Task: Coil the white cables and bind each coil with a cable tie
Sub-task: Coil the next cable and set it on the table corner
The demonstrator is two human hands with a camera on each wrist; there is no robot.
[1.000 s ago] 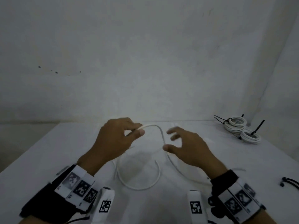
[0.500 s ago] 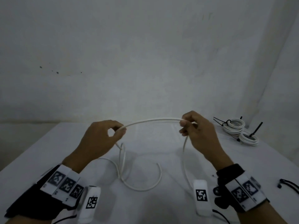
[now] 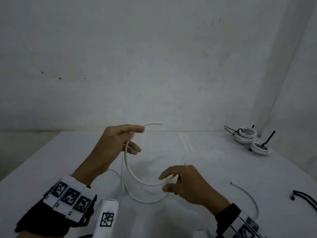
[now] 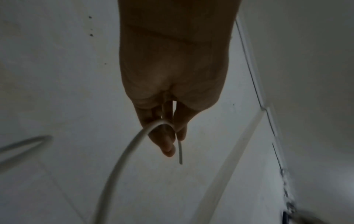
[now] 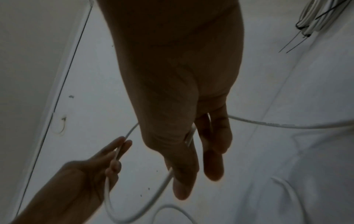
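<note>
A white cable (image 3: 129, 166) curves down from my left hand (image 3: 133, 139) to my right hand (image 3: 165, 182). The left hand is raised over the table's middle and pinches the cable near its end, whose short tip (image 3: 160, 124) sticks out to the right. In the left wrist view the cable (image 4: 134, 145) bends over the fingers (image 4: 168, 145). My right hand is lower and nearer, its fingers (image 5: 184, 181) curled loosely round the cable (image 5: 162, 184). The cable's slack lies in loops (image 3: 145, 200) on the table beneath both hands.
Two bound white coils (image 3: 246, 135) (image 3: 260, 148) with black ties lie at the table's back right corner. Loose black cable ties (image 3: 304, 199) lie at the right edge. A cable tail (image 3: 247, 193) curves on the table right of my right wrist. A wall stands behind the white table (image 3: 51, 160).
My right hand has swung down and nearer with the cable, turning the raised arch into a loop hanging below the left hand. The left hand shifted slightly right, still holding the cable.
</note>
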